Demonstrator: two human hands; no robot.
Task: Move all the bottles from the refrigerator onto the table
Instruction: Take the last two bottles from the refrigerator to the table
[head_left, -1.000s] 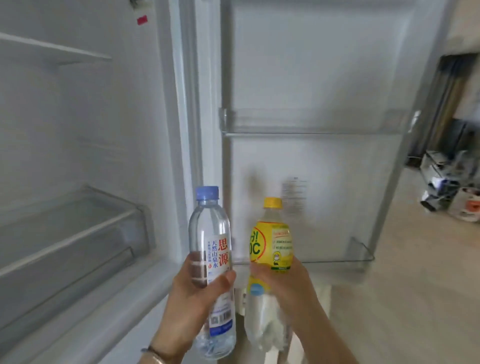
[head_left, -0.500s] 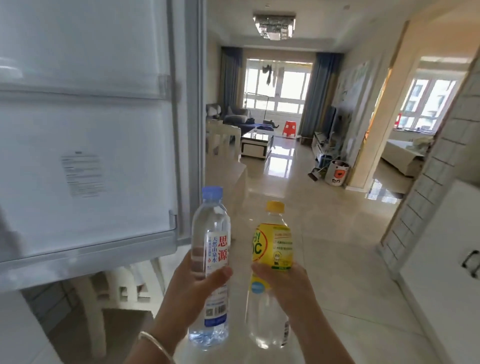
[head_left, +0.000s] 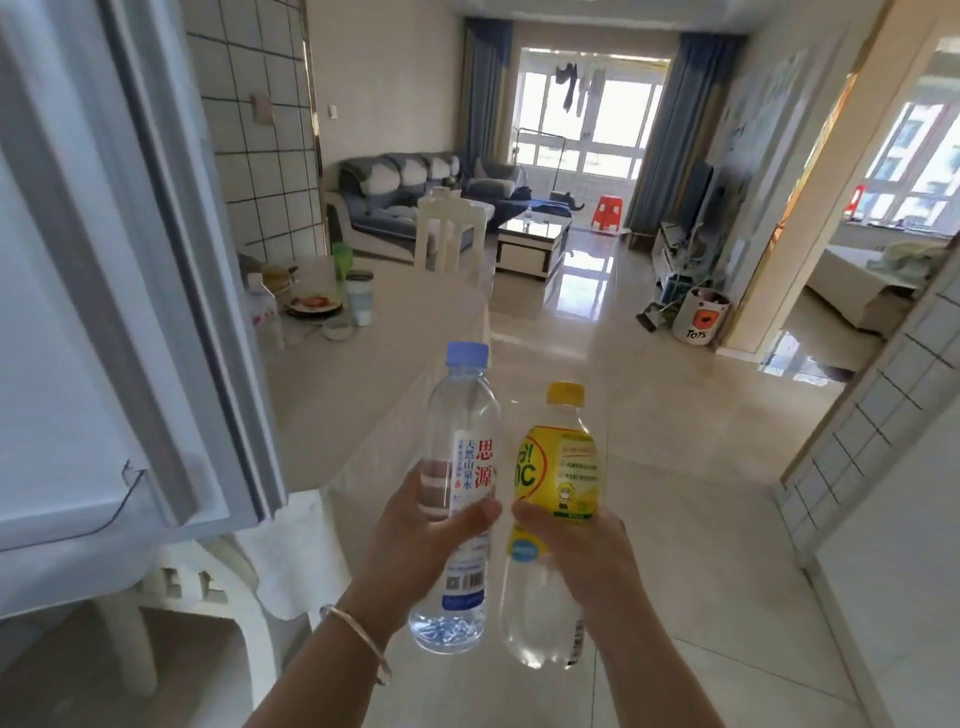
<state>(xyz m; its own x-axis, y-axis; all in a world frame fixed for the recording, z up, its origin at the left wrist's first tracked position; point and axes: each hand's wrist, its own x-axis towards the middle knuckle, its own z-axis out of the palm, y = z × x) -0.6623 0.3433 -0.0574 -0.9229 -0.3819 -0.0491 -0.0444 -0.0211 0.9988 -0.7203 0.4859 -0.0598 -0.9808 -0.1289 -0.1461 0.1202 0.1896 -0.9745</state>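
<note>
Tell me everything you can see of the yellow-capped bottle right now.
The yellow-capped bottle is clear plastic with a yellow screw cap, a yellow label printed with large letters and a small cartoon figure, and pale, near-clear liquid inside. It is held upright in the air above the floor, just right of the table's edge. The right hand grips it around the middle, below the yellow label. It stands close beside the water bottle; whether they touch is unclear.

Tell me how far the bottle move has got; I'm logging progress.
Done: two bottles are out of the refrigerator. In hand: the left hand grips the blue-capped water bottle, the right hand the yellow-capped bottle. Left: neither stands on the table yet; no bottle placed there can be made out. The refrigerator's inside is out of view.
</note>
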